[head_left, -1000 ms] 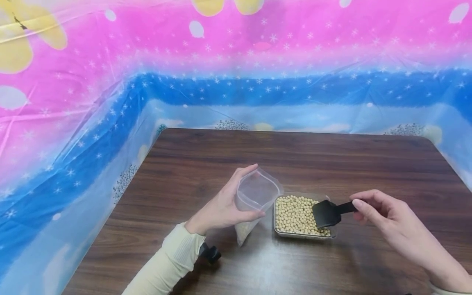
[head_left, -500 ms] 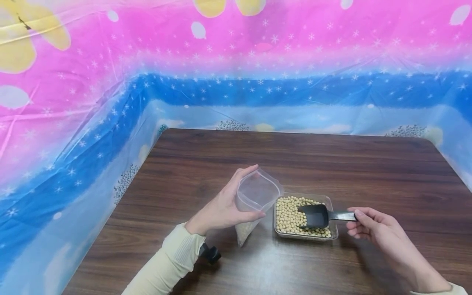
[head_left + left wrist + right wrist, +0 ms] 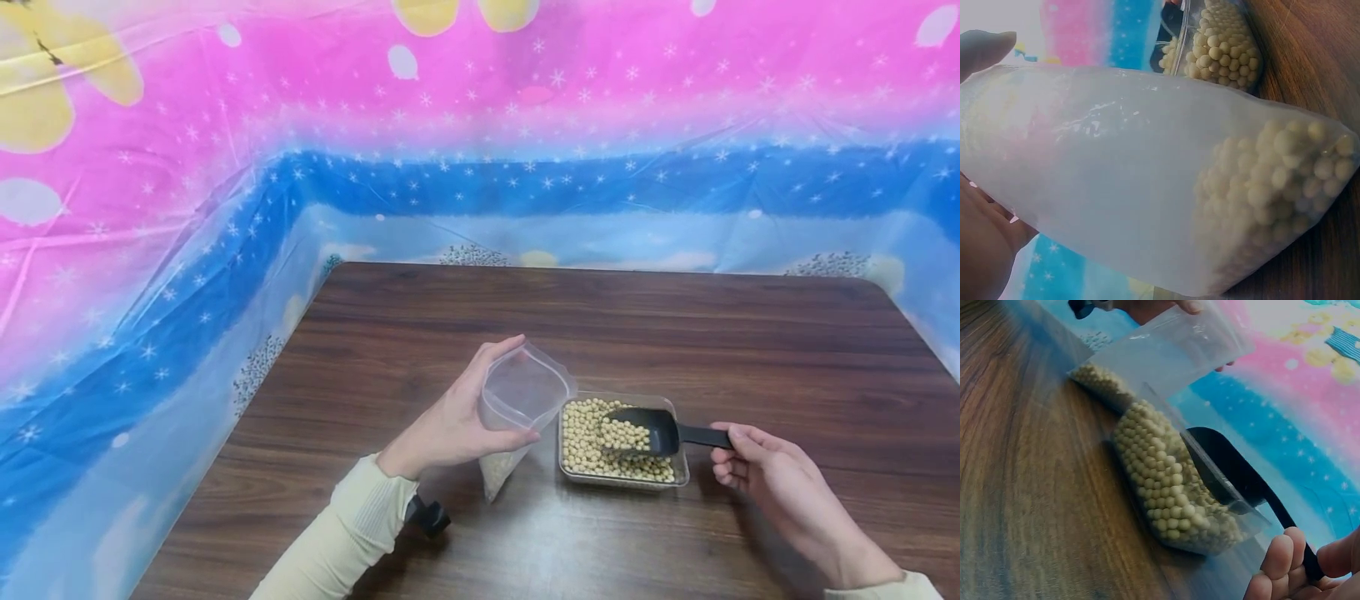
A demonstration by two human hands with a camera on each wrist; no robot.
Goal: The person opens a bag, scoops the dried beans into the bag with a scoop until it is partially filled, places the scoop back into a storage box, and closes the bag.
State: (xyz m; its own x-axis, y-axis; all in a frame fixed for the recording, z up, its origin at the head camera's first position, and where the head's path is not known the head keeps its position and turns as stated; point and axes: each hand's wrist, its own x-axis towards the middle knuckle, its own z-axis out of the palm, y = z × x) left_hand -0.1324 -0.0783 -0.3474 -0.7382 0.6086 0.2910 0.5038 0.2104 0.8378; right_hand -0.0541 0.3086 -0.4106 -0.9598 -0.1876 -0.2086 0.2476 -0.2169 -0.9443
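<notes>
My left hand (image 3: 446, 425) holds a clear zip bag (image 3: 527, 392) around its gaping mouth, thumb in front and fingers behind. Soybeans (image 3: 1272, 181) fill the bottom of the bag, which meets the table in the left wrist view. In my right hand (image 3: 787, 496) the handle of a black scoop (image 3: 663, 432) is pinched between thumb and fingers. The scoop's blade lies over the clear plastic container (image 3: 684, 475), with some soybeans in it; its front edge sits among the soybeans (image 3: 585, 433) there. The container stands just right of the bag.
The dark wood-grain table (image 3: 600, 317) stretches behind and around the container. A black strap piece (image 3: 429, 518) sticks out by the left wrist. A pink and blue printed cloth (image 3: 487, 183) hangs behind and to the left of the table.
My right hand has lowered and turned the scoop, pushed it left into the soybeans, and now it carries some of them. The left hand and the bag have stayed in place.
</notes>
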